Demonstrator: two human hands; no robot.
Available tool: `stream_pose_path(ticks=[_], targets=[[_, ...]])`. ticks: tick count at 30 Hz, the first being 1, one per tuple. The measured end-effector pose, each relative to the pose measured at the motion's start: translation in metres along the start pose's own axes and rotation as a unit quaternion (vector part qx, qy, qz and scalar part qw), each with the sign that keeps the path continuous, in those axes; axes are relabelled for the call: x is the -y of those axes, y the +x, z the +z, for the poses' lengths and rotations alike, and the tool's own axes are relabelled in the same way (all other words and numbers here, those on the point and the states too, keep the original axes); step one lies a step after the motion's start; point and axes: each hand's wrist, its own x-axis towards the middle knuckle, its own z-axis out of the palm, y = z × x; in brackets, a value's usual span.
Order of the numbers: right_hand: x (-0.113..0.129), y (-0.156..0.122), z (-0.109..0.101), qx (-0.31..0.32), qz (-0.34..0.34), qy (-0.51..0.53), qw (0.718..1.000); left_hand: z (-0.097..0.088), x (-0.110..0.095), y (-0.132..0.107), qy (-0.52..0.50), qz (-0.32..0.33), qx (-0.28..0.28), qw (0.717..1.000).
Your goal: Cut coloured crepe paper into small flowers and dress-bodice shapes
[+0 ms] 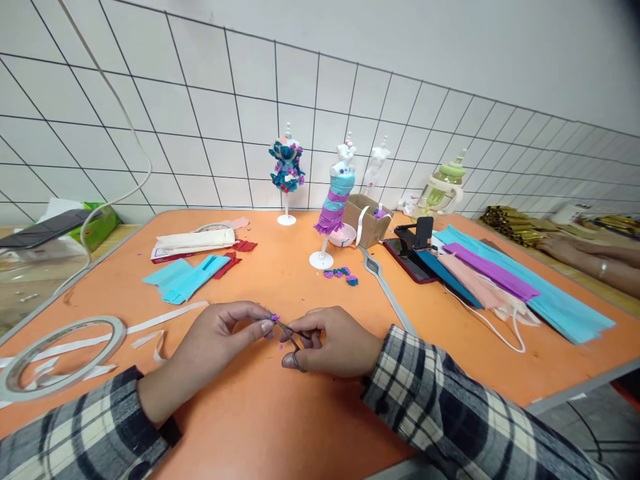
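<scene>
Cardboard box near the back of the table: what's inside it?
Something purple shows at the opening of the cardboard box; its walls cover the lower inside, so anything deeper can't be seen.

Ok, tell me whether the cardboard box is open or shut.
Open: the cardboard box has an uncovered top showing purple material.

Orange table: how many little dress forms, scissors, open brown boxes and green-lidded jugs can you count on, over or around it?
Dress forms: 3
Scissors: 1
Open brown box: 1
Green-lidded jug: 1
Total: 6
</scene>
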Motion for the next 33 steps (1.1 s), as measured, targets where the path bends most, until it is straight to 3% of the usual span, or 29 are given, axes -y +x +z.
stream_pose_path(ticks=[7, 13, 18, 33], targets=[[-0.0002, -0.0004, -0.0041, 0.002, 0.000, -0.011, 1.000, -0.0006, -0.0026, 0.0013, 0.018, 0.013, 0.000, 1.000], [0.0016, -0.0016, -0.0030, 0.004, -0.007, -0.015, 1.000, 0.0008, -0.0077, 0.0008, -0.014, -0.002, 0.041, 0.999], [0.0002, -0.0010, -0.0032, 0.000, -0.003, -0.021, 1.000, 0.0012, -0.0087, 0.0015, 0.015, 0.001, 0.015, 1.000], [-0.0046, 0.0007, -0.0045, 0.005, 0.001, -0.041, 0.999, 0.0009, -0.0058, 0.0019, 0.041, 0.004, 0.029, 0.999]])
